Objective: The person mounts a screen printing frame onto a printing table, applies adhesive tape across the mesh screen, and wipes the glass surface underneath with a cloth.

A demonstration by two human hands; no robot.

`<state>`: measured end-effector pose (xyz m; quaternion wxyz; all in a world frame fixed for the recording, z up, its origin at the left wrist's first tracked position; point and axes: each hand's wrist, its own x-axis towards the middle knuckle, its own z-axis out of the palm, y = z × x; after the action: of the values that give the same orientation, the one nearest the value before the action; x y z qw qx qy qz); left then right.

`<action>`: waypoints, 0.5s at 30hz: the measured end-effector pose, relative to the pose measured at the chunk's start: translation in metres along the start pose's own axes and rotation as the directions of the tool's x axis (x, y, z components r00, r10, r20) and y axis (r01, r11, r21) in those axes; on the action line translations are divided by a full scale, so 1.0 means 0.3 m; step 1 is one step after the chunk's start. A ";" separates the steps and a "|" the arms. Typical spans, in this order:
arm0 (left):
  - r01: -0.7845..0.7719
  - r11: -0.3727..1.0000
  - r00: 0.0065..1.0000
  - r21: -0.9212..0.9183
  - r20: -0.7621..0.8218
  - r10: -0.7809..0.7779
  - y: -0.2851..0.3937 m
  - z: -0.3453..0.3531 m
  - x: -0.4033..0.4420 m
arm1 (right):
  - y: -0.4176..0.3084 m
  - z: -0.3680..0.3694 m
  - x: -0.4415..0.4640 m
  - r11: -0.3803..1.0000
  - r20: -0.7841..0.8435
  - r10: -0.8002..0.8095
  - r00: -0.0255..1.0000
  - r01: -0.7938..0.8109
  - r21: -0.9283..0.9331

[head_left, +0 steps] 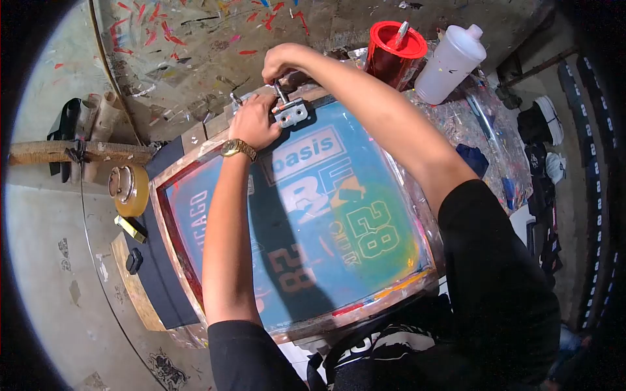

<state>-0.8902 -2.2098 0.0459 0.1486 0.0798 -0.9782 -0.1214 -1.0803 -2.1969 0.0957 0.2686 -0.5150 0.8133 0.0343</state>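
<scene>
A framed printing screen (365,163) with a blue mesh lies in front of me, bearing lettering such as "oasis" and "28". At its far edge sits a metal hinge clamp (291,114). My left hand (254,122), with a gold watch on the wrist, rests on the frame's far edge beside the clamp, fingers bent against it; what they hold, if anything, is hidden. Beyond the clamp, my right hand (280,63) is closed near the clamp's upright bolt, its fingertips mostly hidden.
A red paint can (395,57) and a white plastic bottle (450,65) stand at the back right. A roll of tape (128,190), a yellow box (131,229) and a small black object (134,261) lie left. Paint marks cover the wall.
</scene>
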 end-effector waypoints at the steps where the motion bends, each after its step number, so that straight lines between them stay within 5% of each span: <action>1: -0.030 1.000 0.999 -0.008 -0.034 0.029 -0.001 -0.007 -0.002 | -0.035 -0.007 -0.024 0.985 -0.092 0.042 0.995 -0.057 -0.162; 5: 0.140 0.990 0.985 -0.018 0.106 -0.138 0.039 -0.051 0.000 | -0.108 -0.005 -0.049 0.951 -0.205 0.127 0.970 -0.178 -0.253; 9: 0.048 0.999 0.999 0.016 0.011 -0.048 0.020 -0.026 -0.008 | -0.116 -0.035 -0.057 0.952 -0.107 0.157 0.982 -0.179 -0.249; 15: 0.060 0.998 0.996 0.030 0.065 -0.062 0.005 -0.011 -0.006 | -0.174 0.013 -0.030 0.921 -0.298 0.244 0.923 -0.317 -0.228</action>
<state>-0.8877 -2.2087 0.0489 0.1113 0.1075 -0.9813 -0.1146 -1.0311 -2.2127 0.1080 0.0772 -0.4240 0.8950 0.1149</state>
